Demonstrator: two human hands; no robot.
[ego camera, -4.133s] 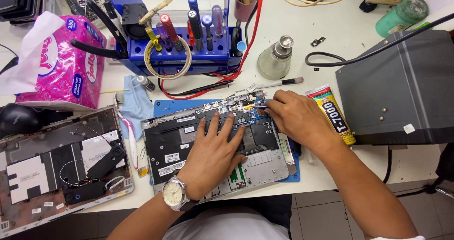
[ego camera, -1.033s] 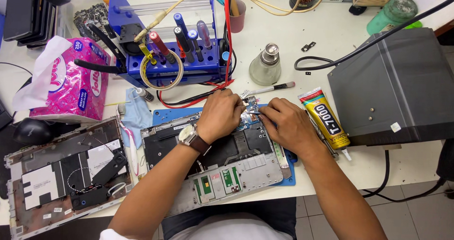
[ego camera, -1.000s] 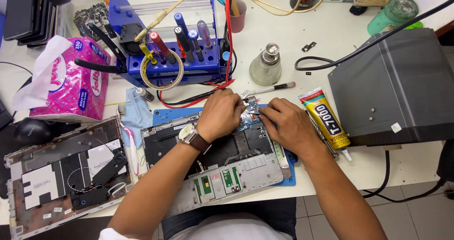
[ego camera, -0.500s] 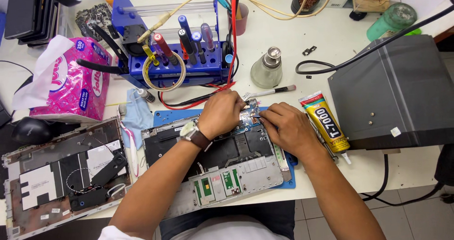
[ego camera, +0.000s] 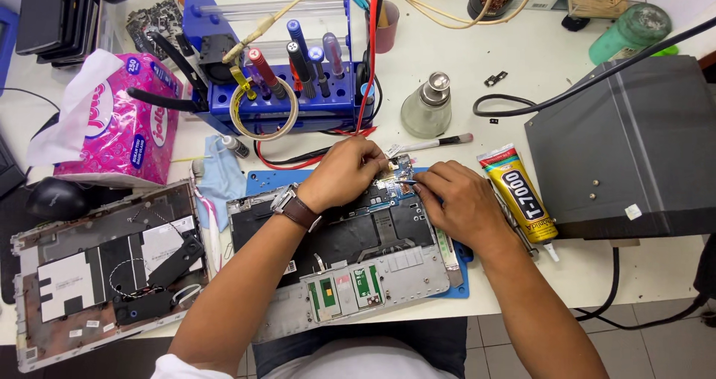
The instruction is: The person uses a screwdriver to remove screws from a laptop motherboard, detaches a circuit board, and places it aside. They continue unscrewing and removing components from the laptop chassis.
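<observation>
Your left hand [ego camera: 344, 171] sits curled on the far edge of the opened laptop [ego camera: 350, 256], fingers pressed down on the small board [ego camera: 391, 187] at that edge. Your right hand [ego camera: 456, 202] comes in from the right, its grip pinching a thin tool [ego camera: 406, 181] whose tip meets the board just beside your left fingertips. The laptop lies on a blue mat [ego camera: 459, 282] at the bench's [ego camera: 522, 118] near edge. A glue tube [ego camera: 518, 192] lies just right of your right hand, a brush [ego camera: 432, 145] just beyond both hands, a glass bottle [ego camera: 427, 107] behind it. A grey box [ego camera: 626, 148] closes the right side. A second shell [ego camera: 104, 263] fills the left. Open bench shows between bottle and box.
</observation>
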